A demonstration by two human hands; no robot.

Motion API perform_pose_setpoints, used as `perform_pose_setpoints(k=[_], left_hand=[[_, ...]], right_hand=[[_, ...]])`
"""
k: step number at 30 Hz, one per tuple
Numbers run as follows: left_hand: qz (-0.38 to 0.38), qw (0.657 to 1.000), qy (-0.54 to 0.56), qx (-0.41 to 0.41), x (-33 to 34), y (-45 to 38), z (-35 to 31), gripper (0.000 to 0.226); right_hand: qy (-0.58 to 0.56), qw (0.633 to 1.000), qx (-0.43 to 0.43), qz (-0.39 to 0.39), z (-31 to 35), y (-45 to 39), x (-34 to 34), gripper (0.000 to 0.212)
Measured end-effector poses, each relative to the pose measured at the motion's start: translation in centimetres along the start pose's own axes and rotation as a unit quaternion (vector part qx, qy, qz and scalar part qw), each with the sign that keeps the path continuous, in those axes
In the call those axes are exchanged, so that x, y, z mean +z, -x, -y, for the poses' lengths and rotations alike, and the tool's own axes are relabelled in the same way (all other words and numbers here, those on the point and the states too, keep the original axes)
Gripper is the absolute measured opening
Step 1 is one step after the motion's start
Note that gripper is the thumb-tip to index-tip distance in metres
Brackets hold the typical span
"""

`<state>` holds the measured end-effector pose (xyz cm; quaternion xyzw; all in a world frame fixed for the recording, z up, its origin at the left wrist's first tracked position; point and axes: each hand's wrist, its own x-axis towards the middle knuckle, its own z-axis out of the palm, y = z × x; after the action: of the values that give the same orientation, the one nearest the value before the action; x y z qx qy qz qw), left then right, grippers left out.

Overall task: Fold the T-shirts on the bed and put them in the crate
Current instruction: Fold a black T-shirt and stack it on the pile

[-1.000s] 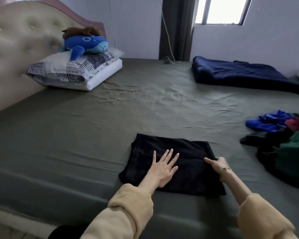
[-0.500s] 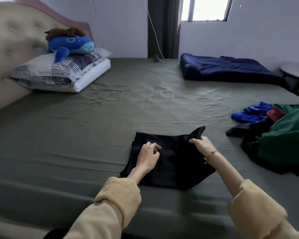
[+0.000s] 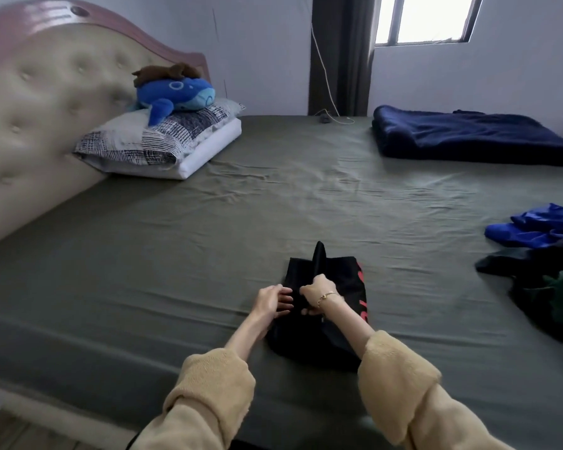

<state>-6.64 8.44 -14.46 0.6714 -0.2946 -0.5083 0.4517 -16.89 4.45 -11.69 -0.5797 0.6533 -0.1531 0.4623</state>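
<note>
Black folded cotton T-shirt with red print (image 3: 335, 323): near edge of olive-sheeted bed (image 3: 208, 254), 6 o'clock. Right hand (image 3: 317, 295) pinches a raised fold; left hand (image 3: 272, 302) apparently grips the edge. Unfolded coloured garment heap (image 3: 543, 254): 3 o'clock.

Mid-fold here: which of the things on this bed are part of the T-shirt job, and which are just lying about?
Part of the job:
- black T-shirt, gripped by left hand and right hand
- pile of unfolded clothes at the right edge
- no crate in view

Just lying about:
- pillows
- blue whale plush
- brown plush
- navy blanket
- cable
</note>
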Motion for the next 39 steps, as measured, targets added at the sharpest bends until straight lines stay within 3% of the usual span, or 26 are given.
perform_pose_setpoints(k=[5,8,13,15,18,21,26,31,39], left_hand=[[0.002,0.999,0.018,-0.031,-0.3,-0.2,-0.6,0.036],[-0.003,0.999,0.012,-0.032,-0.4,-0.8,-0.8,0.033],[-0.061,0.986,-0.149,0.043,-0.1,-1.7,0.4,0.021],[-0.090,0.975,-0.194,0.053,-0.1,-1.8,0.5,0.016],[-0.078,0.956,-0.278,0.052,-0.1,-1.4,-0.1,0.033],[-0.084,0.948,-0.305,0.032,0.2,-1.4,-0.6,0.040],[-0.142,0.937,-0.316,0.038,1.7,-1.1,-0.6,0.036],[-0.098,0.944,-0.314,0.004,2.4,-1.3,-1.1,0.070],[0.021,0.993,-0.104,-0.051,1.2,-2.3,-1.8,0.035]], right_hand=[[-0.018,0.997,-0.025,0.074,-0.2,-0.1,1.7,0.053],[-0.047,0.995,-0.039,0.085,-0.5,-0.2,1.3,0.049],[-0.022,0.990,-0.093,-0.104,-2.8,-1.2,-1.7,0.027],[0.029,0.982,-0.083,-0.168,-3.9,-1.5,-3.2,0.028],[0.058,0.975,-0.008,-0.212,-5.2,-1.5,-5.0,0.043],[0.020,0.982,0.039,-0.184,-6.6,-1.9,-5.6,0.057],[-0.048,0.991,0.055,-0.110,-7.5,-2.9,-5.3,0.047],[-0.040,0.995,0.048,-0.083,-7.2,-2.5,-5.8,0.035],[-0.259,0.963,0.019,0.068,-6.5,-1.8,-7.0,0.010]])
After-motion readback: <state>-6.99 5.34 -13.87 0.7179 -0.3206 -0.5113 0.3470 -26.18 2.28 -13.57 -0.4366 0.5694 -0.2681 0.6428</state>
